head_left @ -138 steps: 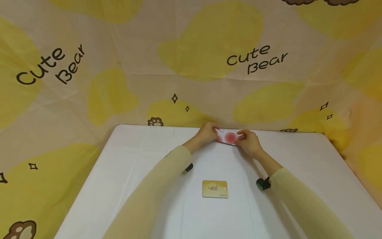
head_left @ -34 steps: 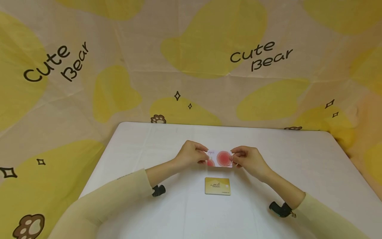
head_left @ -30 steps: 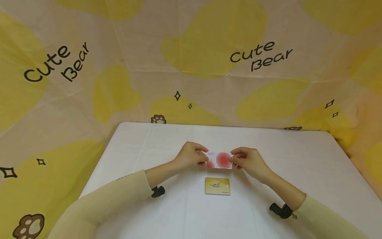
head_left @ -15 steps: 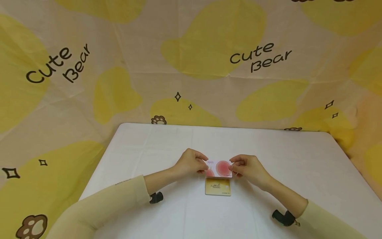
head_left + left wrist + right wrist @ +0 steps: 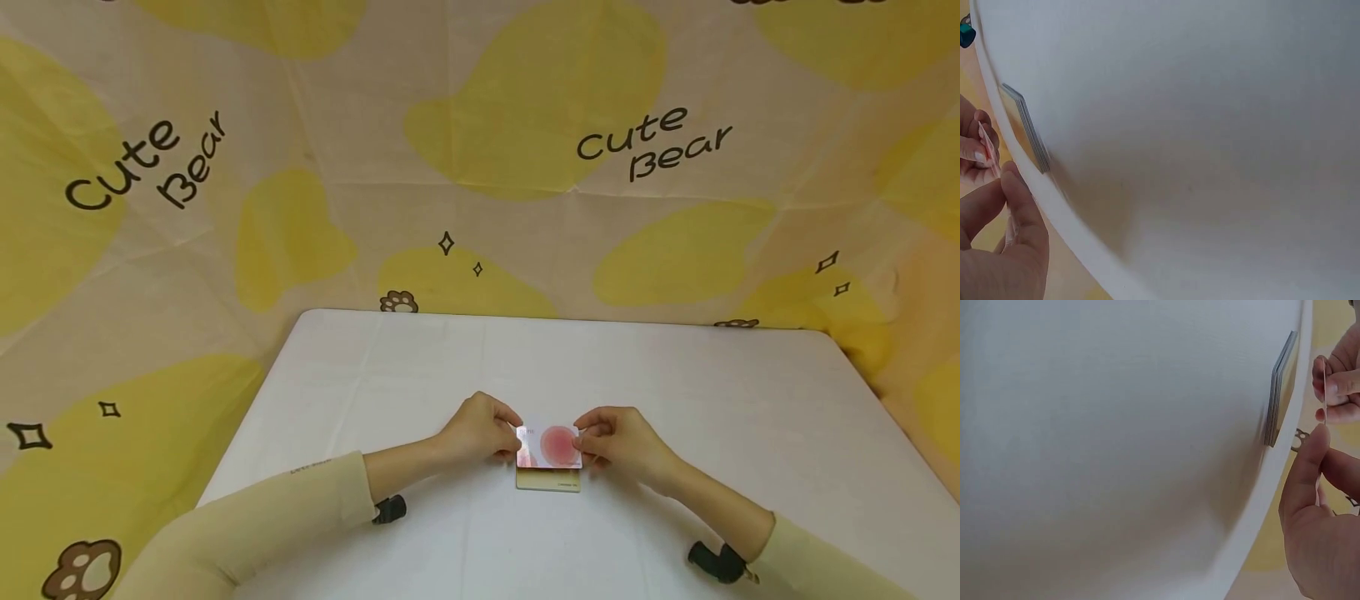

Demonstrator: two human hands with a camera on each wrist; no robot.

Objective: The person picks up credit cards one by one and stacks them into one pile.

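Note:
A white card with a pink-red circle [image 5: 558, 447] is held level between both hands. My left hand [image 5: 477, 429] pinches its left edge between thumb and fingers, and my right hand [image 5: 622, 442] pinches the right edge. Just beneath it in the head view lies a neat stack of cards with a gold top [image 5: 548, 480], its back part hidden by the held card. Both wrist views show the stack's layered edges [image 5: 1034, 132] on the table, with the held card [image 5: 1324, 387] raised above it.
The white table [image 5: 390, 367] ends at a rounded back edge. A yellow patterned cloth [image 5: 480, 150] hangs behind it. Black wrist cameras sit at the left cuff [image 5: 390, 509] and the right cuff [image 5: 716, 562].
Both hands have brought the pink-circle card from the table's back edge toward the front, and it now overlaps most of the gold-topped stack. The stack has stayed in place.

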